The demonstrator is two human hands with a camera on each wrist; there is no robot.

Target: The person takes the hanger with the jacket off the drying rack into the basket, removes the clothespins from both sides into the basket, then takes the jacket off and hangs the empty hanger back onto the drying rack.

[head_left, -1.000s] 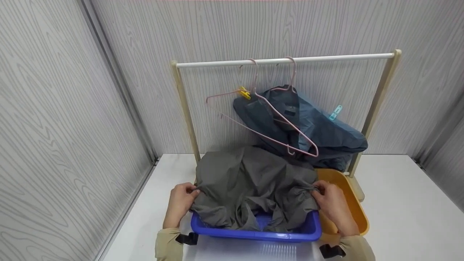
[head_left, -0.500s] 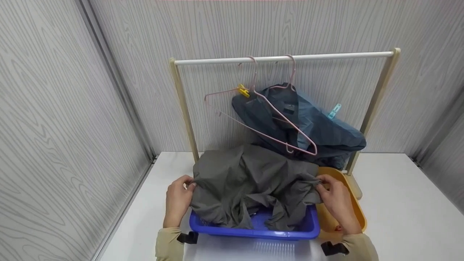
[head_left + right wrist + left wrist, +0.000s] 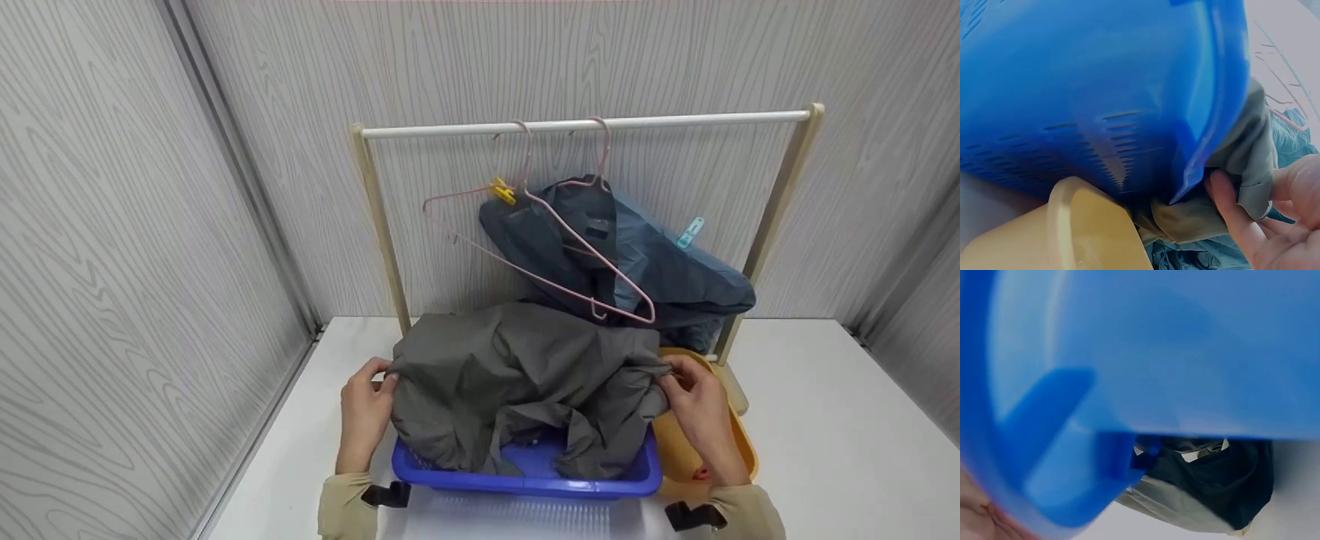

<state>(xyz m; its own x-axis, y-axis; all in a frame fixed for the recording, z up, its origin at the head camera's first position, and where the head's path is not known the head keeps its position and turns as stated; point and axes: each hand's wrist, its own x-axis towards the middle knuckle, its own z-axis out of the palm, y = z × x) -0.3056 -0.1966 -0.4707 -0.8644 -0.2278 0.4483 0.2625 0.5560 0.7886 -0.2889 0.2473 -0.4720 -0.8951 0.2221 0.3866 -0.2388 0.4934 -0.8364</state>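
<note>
A dark grey garment (image 3: 517, 360) lies spread and rumpled over the blue basket (image 3: 525, 486) in the head view. My left hand (image 3: 364, 412) pinches its left edge between thumb and fingers. At the opposite side my right hand (image 3: 701, 412) pinches a gathered fold; the right wrist view shows the cloth (image 3: 1255, 163) between thumb and fingers. The garment's near part hangs into the basket in folds, with blue floor showing between them. Basket wall (image 3: 1185, 354) fills most of the left wrist view, which hides the left fingertips.
Behind stands a rack with a white rail (image 3: 675, 121). A bare pink hanger (image 3: 555, 283) with a yellow clip (image 3: 503, 191) hangs there, beside a hung dark blue jacket (image 3: 675, 270) bearing a light blue clip (image 3: 690, 232). An orange basket (image 3: 750, 450) is right of the blue one.
Both hands have risen a little and moved slightly apart, stretching the grey garment wider. More of the blue basket's floor shows at the front.
</note>
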